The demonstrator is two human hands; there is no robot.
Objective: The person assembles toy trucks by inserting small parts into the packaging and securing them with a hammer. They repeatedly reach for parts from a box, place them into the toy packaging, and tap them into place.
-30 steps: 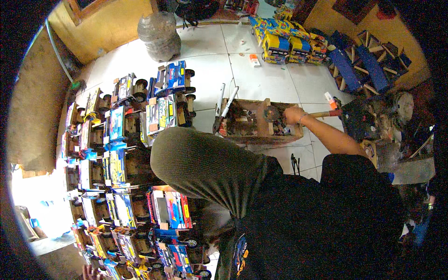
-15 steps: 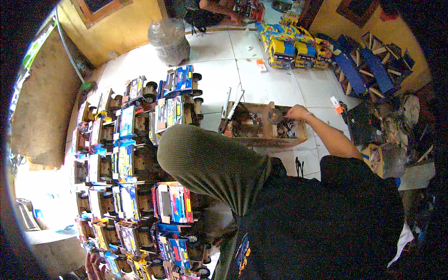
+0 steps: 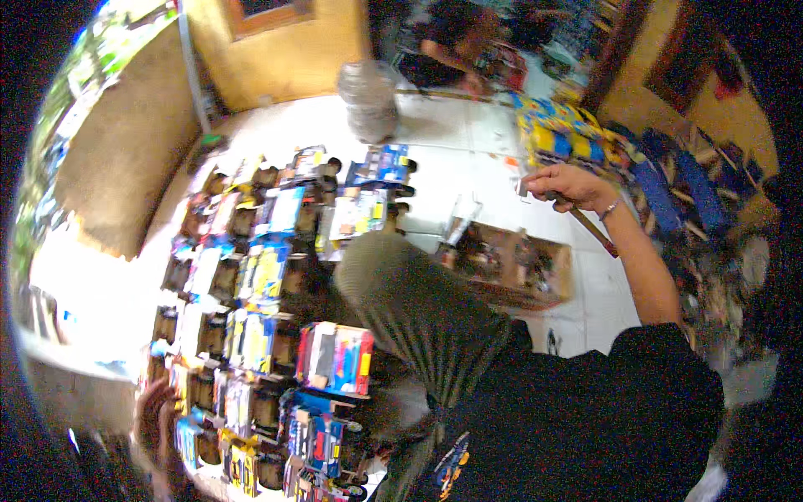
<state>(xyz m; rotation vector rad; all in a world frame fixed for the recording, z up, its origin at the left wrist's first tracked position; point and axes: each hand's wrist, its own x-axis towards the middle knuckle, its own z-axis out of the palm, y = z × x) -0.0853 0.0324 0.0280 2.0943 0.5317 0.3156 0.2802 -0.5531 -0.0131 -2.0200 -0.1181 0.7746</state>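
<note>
My right hand (image 3: 565,187) is raised beyond the wooden box, closed around what looks like a hammer. Its wooden handle (image 3: 598,235) slants back beside my wrist, and a small grey head shows past the fingers. Below the hand, the wooden box (image 3: 535,299) holds dark tools and small parts, blurred. At the lower left is my left hand (image 3: 157,416), smeared by motion, with bent fingers apart and nothing visible in them. It is nearest to the rows of colourful toy trucks (image 3: 265,269) with black wheels.
A plastic-wrapped bundle (image 3: 368,102) stands near the far wall. Yellow and blue toy trucks (image 3: 556,144) sit at the back right, beside blue truck parts (image 3: 661,197). Another person (image 3: 452,46) sits beyond the doorway. Pliers (image 3: 553,341) lie near my right side.
My right hand has left the box and moved up and away, now with the hammer in it. My left hand has come further into view. The whole view has shifted and blurred.
</note>
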